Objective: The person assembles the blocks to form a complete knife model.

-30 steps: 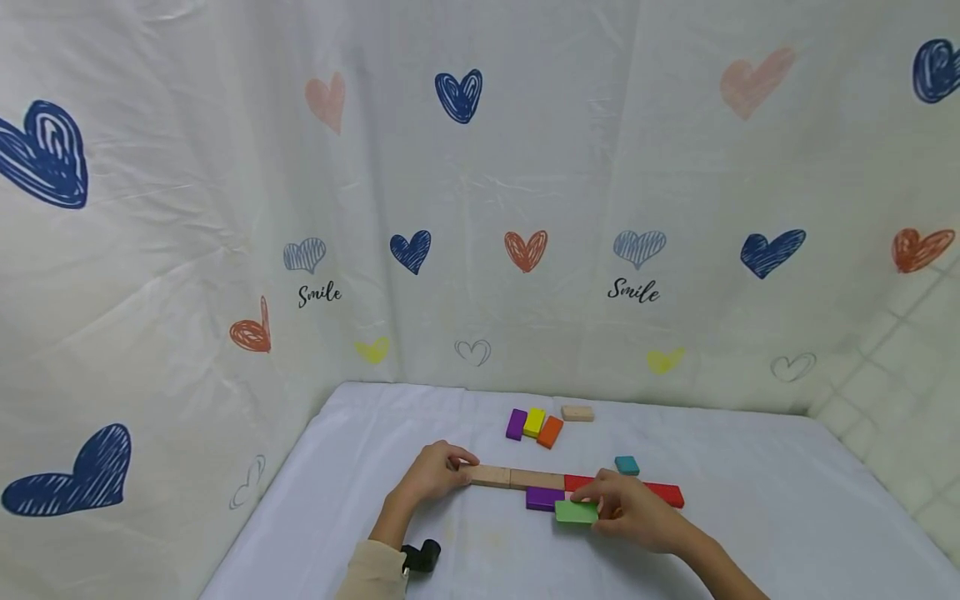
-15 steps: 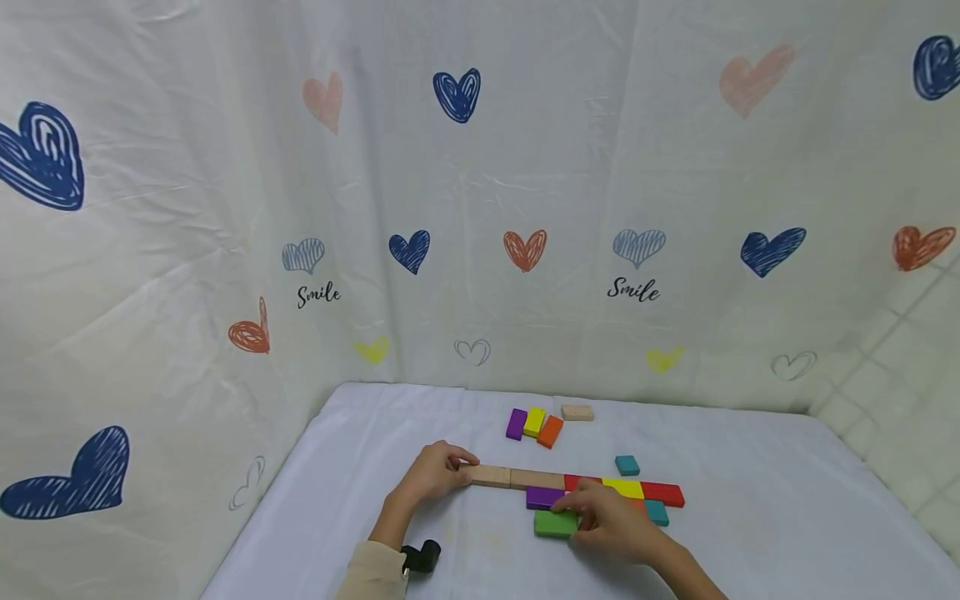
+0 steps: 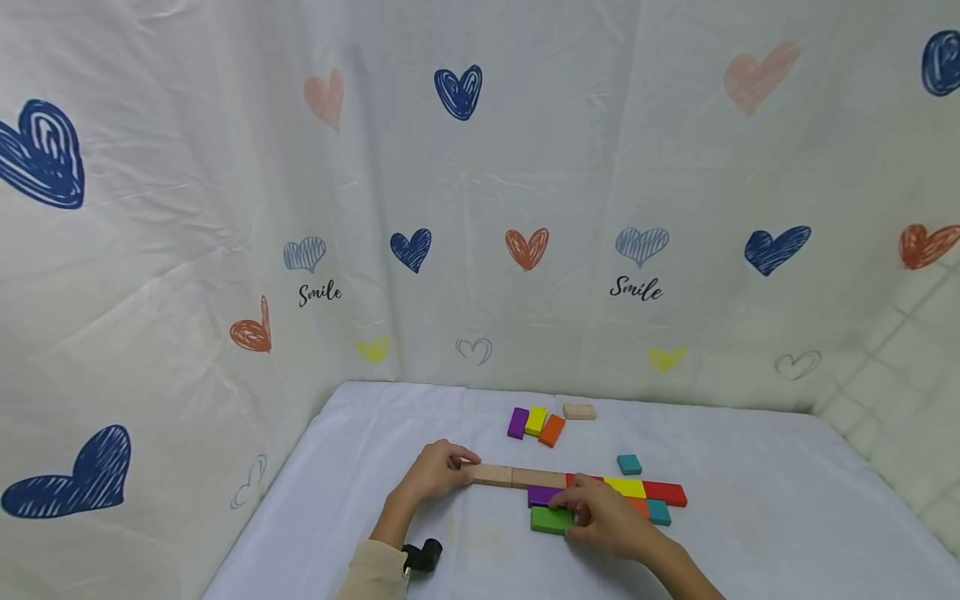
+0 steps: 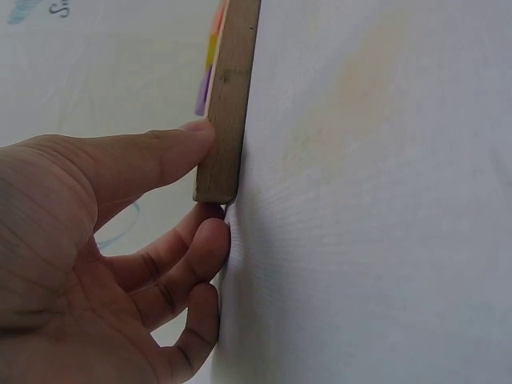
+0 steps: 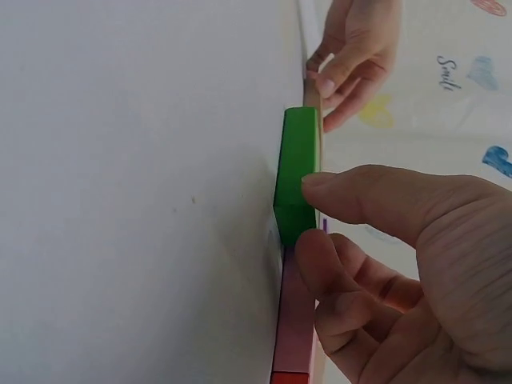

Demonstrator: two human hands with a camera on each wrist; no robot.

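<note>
My left hand (image 3: 435, 477) holds the left end of a plain wooden block (image 3: 491, 475), its thumb on the block's top edge in the left wrist view. A second plain block (image 3: 538, 478) continues that row, followed by red, yellow (image 3: 624, 487) and red (image 3: 664, 493) blocks. In front lies a shorter row with a purple block (image 3: 542, 497), an orange block and a teal block (image 3: 658, 512); my right hand (image 3: 611, 521) hides its middle. That hand pinches a green block (image 3: 551, 522) at its right end, just in front of the purple one. A pink block (image 5: 296, 320) shows beside the green.
Farther back lie loose purple (image 3: 518, 422), yellow (image 3: 536, 421), orange (image 3: 552, 431) and plain (image 3: 579, 412) blocks. A small teal block (image 3: 629, 464) lies behind the long row. White cloth (image 3: 750, 533) covers the table, and a heart-printed curtain (image 3: 562, 167) hangs behind.
My right hand has carried the green block left, then set it closer to the purple block. Yellow, orange and teal blocks it covered now show. The left hand stays in place.
</note>
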